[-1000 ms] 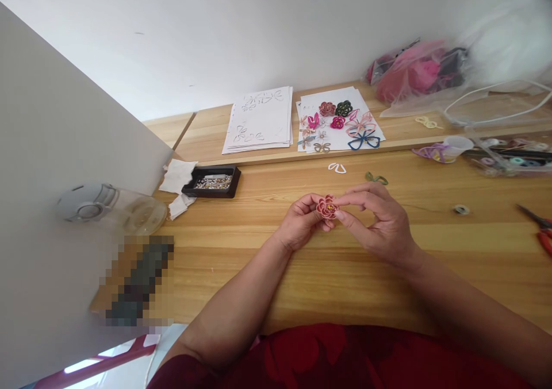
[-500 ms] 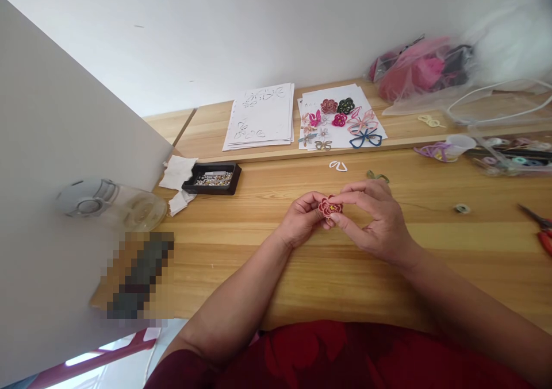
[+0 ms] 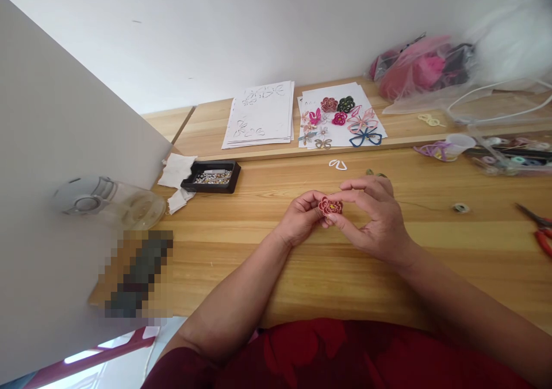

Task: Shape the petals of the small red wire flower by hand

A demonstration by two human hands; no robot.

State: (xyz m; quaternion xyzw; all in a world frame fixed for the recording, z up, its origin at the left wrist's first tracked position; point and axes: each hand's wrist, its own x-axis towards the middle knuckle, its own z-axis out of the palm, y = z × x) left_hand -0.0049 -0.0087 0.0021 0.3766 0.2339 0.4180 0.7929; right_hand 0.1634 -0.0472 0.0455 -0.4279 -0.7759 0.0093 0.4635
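A small dark-red flower ornament [image 3: 331, 206] with layered, light-edged petals and a yellow centre is held above the table. My left hand [image 3: 302, 218] pinches it from the left, the fingers partly hidden behind it. From the right, my right hand [image 3: 374, 216] has thumb and forefinger at the flower's lower and upper petal edges, the other fingers curled loosely. A green looped piece [image 3: 379, 175] lies partly hidden behind my right hand. Beyond the flower is a white looped piece [image 3: 338, 164]. A small spool [image 3: 460, 208] with fine thread or wire lies to the right.
Finished flowers and butterflies lie on a paper sheet [image 3: 375, 113] on the raised shelf, beside sketched sheets [image 3: 259, 116]. A black tray [image 3: 236, 177] of beads and a clear bottle [image 3: 142, 202] stand left. Red-handled pliers [image 3: 544, 239] lie far right, below plastic bags [image 3: 414, 79].
The flower has tilted slightly between my fingers, and its petals look a little more spread. Both hands keep nearly the same place; the view has shifted slightly.
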